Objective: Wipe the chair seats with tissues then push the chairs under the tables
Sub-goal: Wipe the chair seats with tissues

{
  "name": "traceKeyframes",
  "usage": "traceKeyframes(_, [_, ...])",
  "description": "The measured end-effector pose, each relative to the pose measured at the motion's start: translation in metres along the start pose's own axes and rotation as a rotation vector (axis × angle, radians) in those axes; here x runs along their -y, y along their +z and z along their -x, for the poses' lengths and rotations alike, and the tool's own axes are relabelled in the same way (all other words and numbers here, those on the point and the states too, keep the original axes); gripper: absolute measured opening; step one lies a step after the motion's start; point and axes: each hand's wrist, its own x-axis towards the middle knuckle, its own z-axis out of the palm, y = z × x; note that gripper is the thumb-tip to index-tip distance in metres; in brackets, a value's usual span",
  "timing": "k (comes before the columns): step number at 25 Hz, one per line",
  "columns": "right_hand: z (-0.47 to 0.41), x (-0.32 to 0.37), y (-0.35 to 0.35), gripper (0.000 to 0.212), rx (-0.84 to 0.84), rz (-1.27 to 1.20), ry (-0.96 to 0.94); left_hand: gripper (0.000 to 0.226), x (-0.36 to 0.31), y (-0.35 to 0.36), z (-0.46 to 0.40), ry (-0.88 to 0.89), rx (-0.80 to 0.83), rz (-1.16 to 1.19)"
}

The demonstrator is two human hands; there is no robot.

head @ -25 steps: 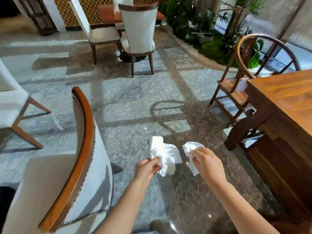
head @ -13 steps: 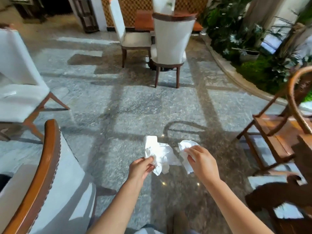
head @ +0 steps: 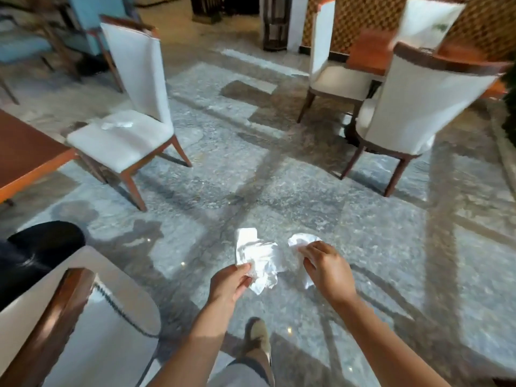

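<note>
My left hand (head: 230, 282) pinches the larger crumpled tissue (head: 258, 261) between thumb and fingers, most of the sheet hanging loose above and beside the grip; my right hand (head: 326, 270) is closed around a smaller wad (head: 300, 241), only its top and a corner below the palm showing. Both hover over bare floor (head: 377, 247), well apart from any seat. The loose pinch on the left is the weak point, I judge: a quick swing could let the sheet slip or tear. Ahead to the left stands a white chair (head: 122, 138) pulled out from the wooden table (head: 25, 152), with something pale and crumpled on its seat, too blurred to name. The polished stone looks slippery, and the near chair's back (head: 64, 317) sits close by my left elbow, so I could clip it while stepping forward.
</note>
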Motion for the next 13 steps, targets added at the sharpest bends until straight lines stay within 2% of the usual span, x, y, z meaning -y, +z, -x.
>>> traceKeyframes(6, [-0.173,0.002,0.012,0.027,0.046,-0.034,-0.125,0.013,-0.116,0.042,-0.095,0.059,-0.060,0.075])
traceKeyframes(9, [-0.238,0.008,0.023,0.024,0.045,-0.038,-0.159,0.004,-0.155,0.055,-0.135,0.067,-0.153,0.069])
traceKeyframes(13, [-0.329,0.015,0.050,0.025,0.118,-0.061,-0.265,0.005,-0.199,0.071,-0.192,0.070,-0.244,0.178])
